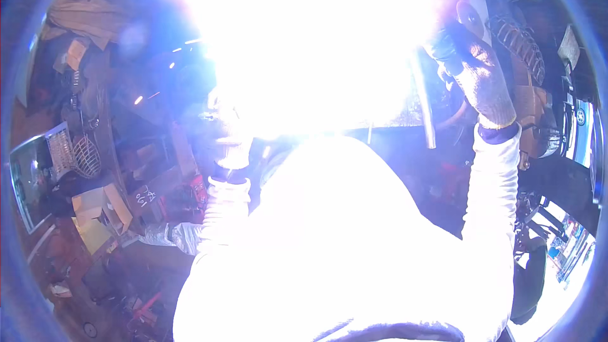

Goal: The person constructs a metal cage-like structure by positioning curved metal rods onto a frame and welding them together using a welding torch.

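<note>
A blinding white-violet glare (304,44) fills the upper middle and washes out whatever lies there. My right hand (484,79), in a knitted glove, is raised at the glare's right edge. Its fingers curl around a dark object (445,47). Just left of that hand a grey metal bar (425,111) runs steeply downward. My left hand (227,149), also gloved, sits at the glare's lower left edge. Its fingers are lost in the light, so what it holds is hidden. Both white sleeves (354,240) fill the lower middle.
At the left stand a wire mesh basket (85,155), a framed panel (31,180) and open cardboard boxes (98,209). A crumpled cloth (82,16) lies at the upper left. A brown ribbed object (522,50) is at the right. Scraps litter the floor (126,304).
</note>
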`<state>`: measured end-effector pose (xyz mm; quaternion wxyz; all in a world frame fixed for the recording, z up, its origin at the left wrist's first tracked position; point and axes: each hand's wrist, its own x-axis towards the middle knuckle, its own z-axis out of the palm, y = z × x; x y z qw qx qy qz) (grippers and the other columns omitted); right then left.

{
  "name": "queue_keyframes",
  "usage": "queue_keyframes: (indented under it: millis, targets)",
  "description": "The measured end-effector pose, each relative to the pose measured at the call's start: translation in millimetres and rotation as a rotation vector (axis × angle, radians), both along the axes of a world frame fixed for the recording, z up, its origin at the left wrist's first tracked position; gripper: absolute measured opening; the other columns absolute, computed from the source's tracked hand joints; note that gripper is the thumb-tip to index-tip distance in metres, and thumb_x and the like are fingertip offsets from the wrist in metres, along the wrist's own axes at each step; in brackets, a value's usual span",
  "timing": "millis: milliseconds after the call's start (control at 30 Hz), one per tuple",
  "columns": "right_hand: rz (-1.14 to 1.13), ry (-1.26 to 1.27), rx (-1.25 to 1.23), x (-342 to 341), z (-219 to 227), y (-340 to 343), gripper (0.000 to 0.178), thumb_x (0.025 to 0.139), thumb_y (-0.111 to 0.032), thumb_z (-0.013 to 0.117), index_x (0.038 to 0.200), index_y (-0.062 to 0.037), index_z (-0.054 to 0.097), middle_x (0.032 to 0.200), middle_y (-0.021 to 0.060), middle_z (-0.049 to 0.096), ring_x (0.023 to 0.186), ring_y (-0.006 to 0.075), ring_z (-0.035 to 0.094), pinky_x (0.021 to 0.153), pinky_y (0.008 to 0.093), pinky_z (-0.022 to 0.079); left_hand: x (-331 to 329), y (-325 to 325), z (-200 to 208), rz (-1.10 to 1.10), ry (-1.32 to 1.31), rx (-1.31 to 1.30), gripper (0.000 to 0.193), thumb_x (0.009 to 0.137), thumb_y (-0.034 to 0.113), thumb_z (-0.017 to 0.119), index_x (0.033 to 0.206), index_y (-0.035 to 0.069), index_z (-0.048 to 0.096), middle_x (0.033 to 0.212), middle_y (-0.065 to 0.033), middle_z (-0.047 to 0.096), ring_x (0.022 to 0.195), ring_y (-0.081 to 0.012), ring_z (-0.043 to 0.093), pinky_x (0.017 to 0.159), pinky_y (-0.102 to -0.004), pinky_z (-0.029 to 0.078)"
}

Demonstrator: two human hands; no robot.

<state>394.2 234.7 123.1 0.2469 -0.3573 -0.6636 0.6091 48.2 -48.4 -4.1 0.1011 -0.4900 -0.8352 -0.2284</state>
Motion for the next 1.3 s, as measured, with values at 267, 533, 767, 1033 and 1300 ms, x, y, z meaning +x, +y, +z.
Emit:
queue_keyframes:
  millis: [267, 533, 767, 1033, 1300]
  targets:
    - [-0.435, 0.149, -0.473, -25.6, 31.7, -24.4, 0.048, 0.102, -0.008, 0.06, 0.146, 0.0001, 0.046, 0.121, 0.0103, 0.067, 0.075, 0.0092, 0.065, 0.063, 0.021, 0.054, 4.9, 9.9, 3.6, 0.037, -0.076, -0.017, 0.024, 0.1, 0.025, 0.063, 0.11, 0.004, 0.069, 0.107, -0.0202, 0.069, 0.092, -0.0355, 0.07, 0.073, -0.0443, 0.057]
    - [-0.068, -0.303, 0.893, 9.4, 16.5, -15.4, 0.047, 0.101, -0.019, 0.063, 0.141, 0.0039, 0.052, 0.109, 0.0096, 0.07, 0.085, 0.0166, 0.07, 0.067, 0.028, 0.057, 1.9, 0.8, -10.7, 0.011, 0.468, -0.051, 0.019, 0.097, 0.012, 0.063, 0.114, 0.01, 0.07, 0.109, -0.0118, 0.072, 0.105, -0.0305, 0.068, 0.088, -0.0427, 0.055]
    - [-0.297, 0.058, 0.143, 45.8, 26.6, -35.3, 0.044, 0.101, -0.026, 0.058, 0.134, 0.0031, 0.059, 0.11, 0.0091, 0.07, 0.086, 0.0155, 0.068, 0.069, 0.0248, 0.053, -11.7, 5.7, -3.8, -0.121, -0.252, 0.239, 0.022, 0.101, 0.013, 0.056, 0.116, 0.003, 0.068, 0.117, -0.0153, 0.071, 0.109, -0.0336, 0.068, 0.094, -0.0425, 0.053]
    - [-0.601, 0.366, 0.061, 87.8, 38.2, -72.1, 0.048, 0.103, -0.031, 0.054, 0.14, -0.0012, 0.054, 0.111, 0.0112, 0.069, 0.073, 0.0133, 0.058, 0.059, 0.0229, 0.045, -18.6, 4.7, -1.1, 0.038, -0.469, 0.272, 0.03, 0.102, 0.022, 0.059, 0.121, 0.001, 0.067, 0.118, -0.0175, 0.07, 0.106, -0.0309, 0.067, 0.095, -0.0405, 0.052]
    - [-0.977, 0.301, 0.323, 189.5, 38.6, -132.1, 0.046, 0.1, -0.026, 0.063, 0.14, -0.0047, 0.054, 0.103, 0.0093, 0.069, 0.069, 0.0127, 0.06, 0.059, 0.0245, 0.047, -38.6, 19.4, -13.2, -0.183, -0.248, 0.296, 0.023, 0.101, 0.015, 0.061, 0.118, 0.003, 0.07, 0.118, -0.0125, 0.071, 0.103, -0.0237, 0.067, 0.093, -0.0358, 0.052]
